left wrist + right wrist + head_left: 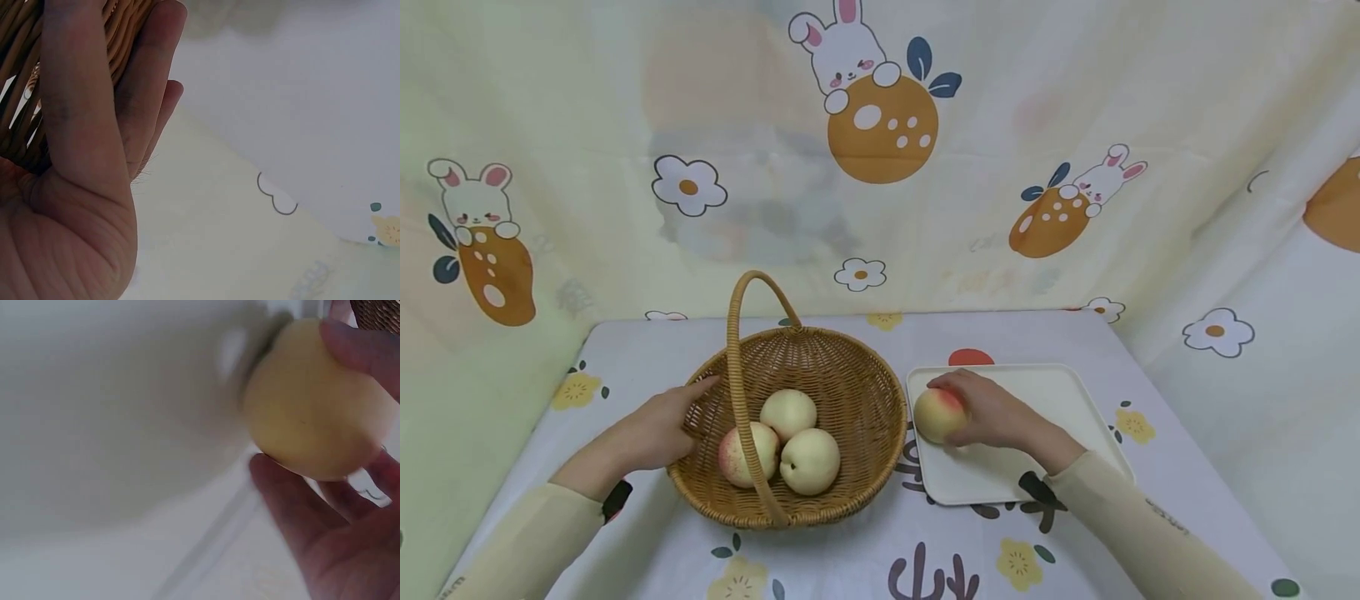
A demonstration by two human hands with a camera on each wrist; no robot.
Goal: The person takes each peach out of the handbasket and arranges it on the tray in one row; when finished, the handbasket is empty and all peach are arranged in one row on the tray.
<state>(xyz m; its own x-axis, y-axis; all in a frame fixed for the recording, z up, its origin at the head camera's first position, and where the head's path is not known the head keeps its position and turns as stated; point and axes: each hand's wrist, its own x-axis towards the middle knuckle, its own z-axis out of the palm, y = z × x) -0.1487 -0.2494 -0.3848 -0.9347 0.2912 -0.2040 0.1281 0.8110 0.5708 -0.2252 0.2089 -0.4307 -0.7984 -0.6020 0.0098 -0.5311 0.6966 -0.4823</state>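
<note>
Wicker anchored the left of the scene as I looked on from a distance through three cameras: a basket [868, 417], its tall handle [735, 333] arched above three peaches. One blushed peach [730, 457] lay partly behind that handle, with a rear pale peach [787, 414] and a front pale peach [810, 468] close against it, presumably bunched because the sloping sides let round fruit settle inward.

At the basket's left rim, the person's left hand [655, 429] held the woven wall between its digits, the fingers nearly straight along the weave; I read it as a light, steadying grip, though I could not see all of it. Opposite, the right hand [996, 412] held a fourth peach [935, 418], thumb on one side and fingers on the other, spread only as wide as the fruit. Such an opposed hold, I judged, suited a smooth, round thing apt to roll.

That peach was at the left end of a white tray [1052, 392], by the raised edge facing the basket; whether its underside touched the tray, I could not tell. Tray and basket sat side by side on a printed tablecloth [850, 558], apparently so each lay within easy reach. Behind hung a rabbit-patterned curtain [970, 208].
</note>
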